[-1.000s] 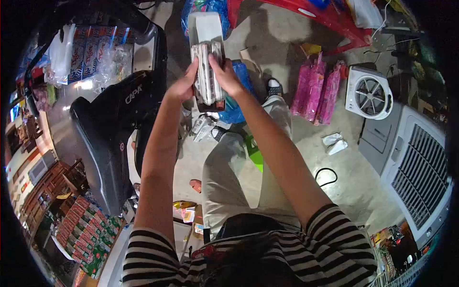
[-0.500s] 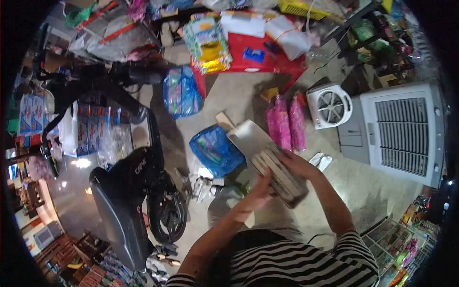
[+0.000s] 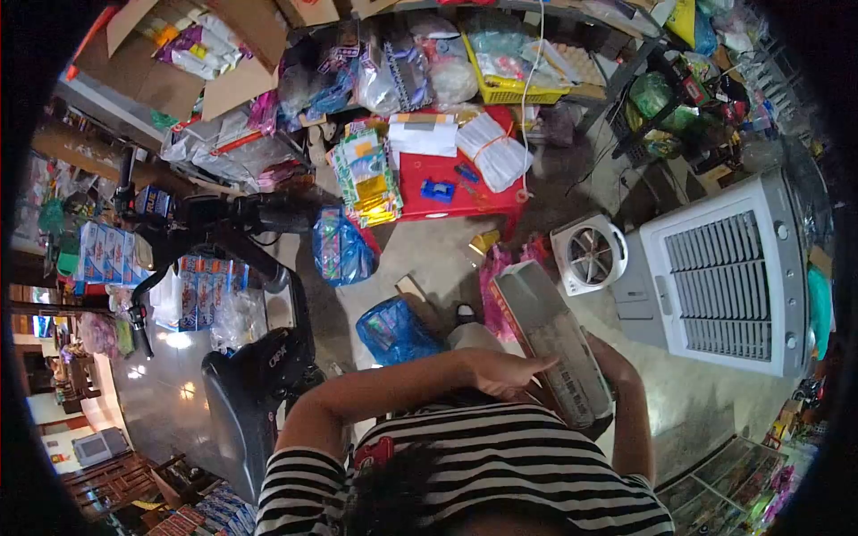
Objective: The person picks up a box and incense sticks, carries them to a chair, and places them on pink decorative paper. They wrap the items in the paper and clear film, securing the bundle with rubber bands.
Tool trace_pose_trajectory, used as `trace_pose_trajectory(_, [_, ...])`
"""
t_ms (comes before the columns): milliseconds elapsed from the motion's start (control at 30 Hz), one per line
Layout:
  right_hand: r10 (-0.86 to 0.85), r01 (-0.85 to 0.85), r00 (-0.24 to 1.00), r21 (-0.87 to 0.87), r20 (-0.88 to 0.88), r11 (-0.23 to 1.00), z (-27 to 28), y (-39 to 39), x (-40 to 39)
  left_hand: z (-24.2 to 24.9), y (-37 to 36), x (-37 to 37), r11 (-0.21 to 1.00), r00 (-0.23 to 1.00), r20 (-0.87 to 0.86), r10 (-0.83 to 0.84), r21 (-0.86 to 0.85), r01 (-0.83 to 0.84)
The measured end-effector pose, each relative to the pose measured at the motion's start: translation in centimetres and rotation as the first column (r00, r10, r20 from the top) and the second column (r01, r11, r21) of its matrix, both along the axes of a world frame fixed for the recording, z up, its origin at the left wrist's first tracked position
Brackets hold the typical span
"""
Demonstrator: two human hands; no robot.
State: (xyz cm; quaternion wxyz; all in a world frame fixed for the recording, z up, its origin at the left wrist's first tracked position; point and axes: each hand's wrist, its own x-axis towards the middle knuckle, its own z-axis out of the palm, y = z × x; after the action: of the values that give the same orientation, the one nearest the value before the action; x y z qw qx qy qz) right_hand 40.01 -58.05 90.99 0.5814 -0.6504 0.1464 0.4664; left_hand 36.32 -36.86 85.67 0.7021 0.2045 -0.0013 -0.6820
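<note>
A long grey cardboard box (image 3: 550,335) with printing along its side is held slantwise in front of my striped shirt. My left hand (image 3: 509,372) grips its near left side, the thumb lying on the box and the other fingers mostly hidden. On the opposite side my right hand (image 3: 609,359) holds the box, its fingertips out of sight behind it. Beyond the box's upper end are pink plastic bags (image 3: 494,290) on the floor. A blue plastic bag (image 3: 398,330) lies to the left of the box.
A red table (image 3: 429,183) bears papers, packets and a blue item. A small white fan (image 3: 590,254) and a large air cooler (image 3: 724,277) stand at right. A black motorbike (image 3: 241,384) stands at left. Another blue bag (image 3: 341,250) rests beside the table.
The view has swung up, showing more of the back shelves. The box has come closer to my body and turned, now showing its printed side. Both hands still hold it.
</note>
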Motion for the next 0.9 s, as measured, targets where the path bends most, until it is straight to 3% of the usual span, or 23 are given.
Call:
trace_pose_trajectory(33, [0.000,0.000,1.000,-0.007,0.004,1.000,0.7,-0.1,0.6,0.5,-0.1,1.2,0.999,0.998,0.039,-0.046,0.021,0.045])
trace_pose_trajectory(100, [-0.010,0.014,0.984,-0.020,0.175,1.000,1.7,-0.7,1.2,1.2,-0.2,3.1,0.991,0.987,0.092,-0.129,0.060,0.124])
trace_pose_trajectory(133, [-0.079,0.081,0.995,-0.026,0.052,0.996,2.8,-0.9,1.6,3.5,0.1,4.2,0.985,0.979,0.121,-0.162,0.079,0.153])
trace_pose_trajectory(167, [-0.070,0.071,0.997,-0.032,0.035,0.997,2.9,-1.3,1.8,3.5,-0.1,4.5,0.987,0.983,0.105,-0.153,0.072,0.146])
trace_pose_trajectory(233, [-0.176,0.178,0.982,-0.025,0.062,0.984,2.9,-2.0,1.6,3.2,-0.3,4.6,0.975,0.915,0.372,-0.159,0.204,0.086])
trace_pose_trajectory(267, [-0.287,0.295,0.955,0.176,-0.070,0.939,1.7,-3.0,1.1,7.1,1.8,5.8,0.947,0.832,0.504,-0.231,0.312,0.074])
trace_pose_trajectory(300, [-0.283,0.296,0.954,0.163,-0.097,0.941,1.5,-3.5,0.6,6.1,1.9,6.4,0.949,0.848,0.480,-0.225,0.306,0.079])
trace_pose_trajectory(367, [-0.263,0.273,0.961,0.153,-0.083,0.950,1.0,-4.0,-0.2,3.0,2.0,7.3,0.981,0.669,0.724,-0.170,0.188,0.046])
trace_pose_trajectory(433, [-0.259,0.265,0.964,0.143,-0.059,0.953,0.7,-4.1,-1.0,2.9,3.9,9.2,0.965,0.628,0.739,-0.243,0.248,0.083])
trace_pose_trajectory(500, [-0.273,0.273,0.962,0.128,-0.018,0.954,0.7,-4.0,-1.3,7.3,6.6,13.0,0.920,0.517,0.762,-0.390,0.349,0.179])
trace_pose_trajectory(567, [-0.289,0.283,0.957,0.108,0.039,0.953,0.9,-3.8,-0.7,7.4,8.6,15.3,0.912,0.551,0.729,-0.406,0.358,0.197])
trace_pose_trajectory(633, [-0.315,0.308,0.947,0.091,0.063,0.947,1.1,-2.9,0.6,4.1,10.5,17.6,0.997,0.663,0.745,-0.071,0.042,0.059])
trace_pose_trajectory(700, [-0.346,0.346,0.938,0.144,-0.023,0.927,1.8,-1.1,1.3,2.0,12.6,20.9,0.995,0.687,0.723,-0.078,0.019,0.093])
trace_pose_trajectory(767, [-0.449,0.451,0.892,0.111,-0.042,0.886,2.2,0.2,0.7,-2.4,14.9,24.0,0.919,0.784,0.493,0.377,-0.300,-0.254])
trace_pose_trajectory(800, [-0.526,0.529,0.847,0.022,-0.081,0.848,3.1,1.7,1.7,-5.4,16.3,26.4,0.925,0.797,0.488,0.356,-0.306,-0.225])
trace_pose_trajectory(867, [-0.616,0.574,0.783,-0.276,-0.093,0.771,2.6,2.0,1.1,-12.3,18.0,30.1,0.842,0.865,0.092,0.494,-0.300,-0.449])
trace_pose_trajectory(900, [-0.661,0.655,0.740,-0.085,-0.126,0.750,3.3,3.3,1.4,-14.7,17.8,31.8,0.850,0.880,0.062,0.472,-0.296,-0.435])
